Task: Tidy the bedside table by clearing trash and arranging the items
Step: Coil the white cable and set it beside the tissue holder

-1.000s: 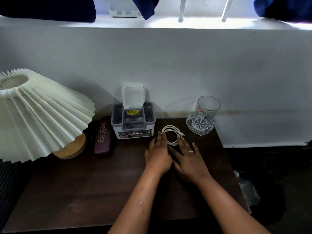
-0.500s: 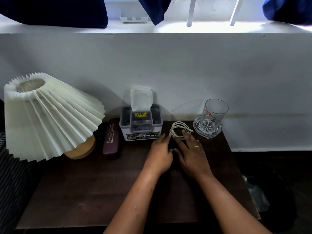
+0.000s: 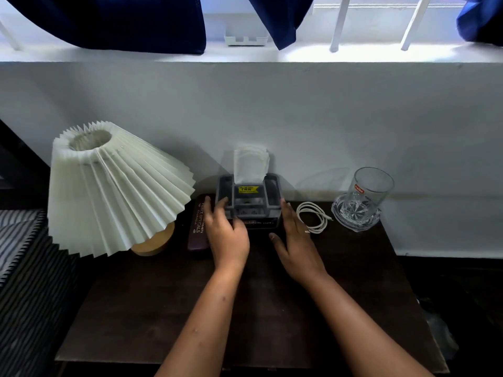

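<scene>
The tissue box (image 3: 249,205) is sitting at the table's (image 3: 190,322) back edge by the wall. Both hands are bracketing it, likely to square it: left hand (image 3: 228,235) spread open on its left side, right hand (image 3: 295,246) flat against its right, neither gripping. The cable (image 3: 313,216) is lying coiled just beside.

A dark wooden bedside table (image 3: 152,317) is set against a white wall. Along its back edge, from left to right, are placed a lamp (image 3: 117,191) with a pleated shade and wooden base, a maroon glasses case (image 3: 198,227), a grey tissue box (image 3: 249,202), a coiled white cable (image 3: 313,217), and a clear glass (image 3: 367,194) resting tilted on a cut-glass dish (image 3: 353,213).
</scene>
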Available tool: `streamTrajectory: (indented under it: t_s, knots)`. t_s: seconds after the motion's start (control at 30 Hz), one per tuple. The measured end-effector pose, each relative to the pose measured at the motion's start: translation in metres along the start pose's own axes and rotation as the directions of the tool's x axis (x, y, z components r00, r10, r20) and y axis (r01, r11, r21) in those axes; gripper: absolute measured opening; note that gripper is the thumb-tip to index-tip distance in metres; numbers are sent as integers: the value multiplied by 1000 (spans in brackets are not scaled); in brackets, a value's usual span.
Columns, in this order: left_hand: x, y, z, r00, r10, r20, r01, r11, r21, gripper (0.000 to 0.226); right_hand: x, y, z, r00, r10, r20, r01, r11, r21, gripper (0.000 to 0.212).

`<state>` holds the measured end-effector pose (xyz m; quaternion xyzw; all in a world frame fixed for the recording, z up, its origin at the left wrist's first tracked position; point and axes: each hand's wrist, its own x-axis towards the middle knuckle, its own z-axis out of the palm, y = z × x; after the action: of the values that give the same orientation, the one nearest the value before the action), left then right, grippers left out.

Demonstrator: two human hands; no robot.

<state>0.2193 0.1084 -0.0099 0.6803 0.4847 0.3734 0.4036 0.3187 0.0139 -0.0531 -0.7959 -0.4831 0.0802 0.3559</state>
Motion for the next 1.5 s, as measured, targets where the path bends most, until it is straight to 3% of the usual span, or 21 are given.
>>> streamTrajectory:
  t_s: [0.13,0.33,0.83,1.0,1.07,1.13,1.27,1.5]
  knots:
    - [7,-3,0,996,-54,73,55,998,-16,40,0,-8,4,997,0,-75,4,999,52,65]
    - [8,-4,2,994,-82,69,85,996,-39,39,-12,-14,13,987,-9,-158,9,1000,-1,61]
    - [0,-3,2,995,-78,68,78,997,-4,44,-13,-10,9,992,-11,-122,7,999,-34,62]
    - [8,-5,-12,991,-133,-31,130,987,-91,43,-13,-10,9,989,-21,-146,13,998,-57,63]
    - [12,-9,-19,989,-146,-20,145,989,-21,47,-13,-13,10,982,-25,-188,11,997,-74,62]
    - [14,-15,-25,996,-77,46,69,986,149,52,-12,-16,13,977,-32,-211,11,995,-97,60]
    - [12,-29,-35,969,-26,248,-106,857,505,63,-11,-18,15,979,-104,-176,73,982,-174,55]
    - [15,-42,-41,950,-28,312,-162,811,563,71,-6,-20,21,978,-156,-139,111,952,-285,54]
